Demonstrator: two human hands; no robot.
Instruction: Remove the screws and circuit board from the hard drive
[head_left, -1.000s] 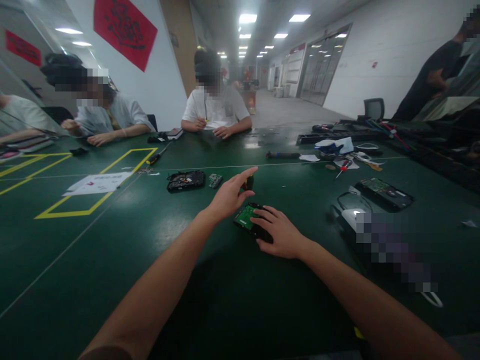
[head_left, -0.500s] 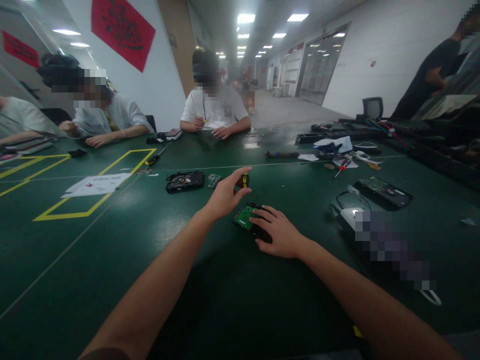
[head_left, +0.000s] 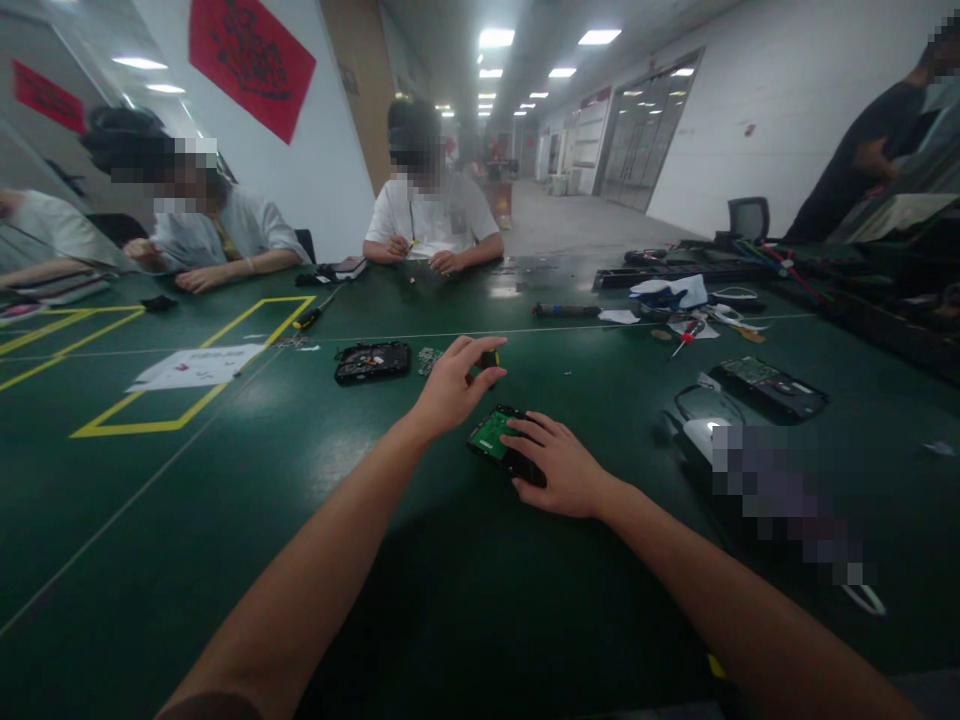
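My left hand (head_left: 447,388) is raised just beyond the hard drive, thumb and fingers closed on a screwdriver (head_left: 491,358). Only its stubby black-and-yellow handle shows past the fingertips; the shaft is hidden. On the table lies the hard drive (head_left: 491,434), its green circuit board facing up. My right hand (head_left: 559,462) rests over the drive's right part, fingers across the board and thumb along the near edge, holding it against the table. Left of my left hand are a small loose circuit board (head_left: 429,360) and a second, black drive (head_left: 373,362).
On the right lie another drive (head_left: 772,387), a white cabled device (head_left: 705,430) and a red screwdriver (head_left: 685,340). A yellow-black screwdriver (head_left: 307,318) and a paper sheet (head_left: 193,368) are on the left. Co-workers sit across the green table (head_left: 300,480); one person stands far right.
The fingers of my left hand have curled further over the screwdriver, and its handle shows turned a little. My right hand and the hard drive stay put.
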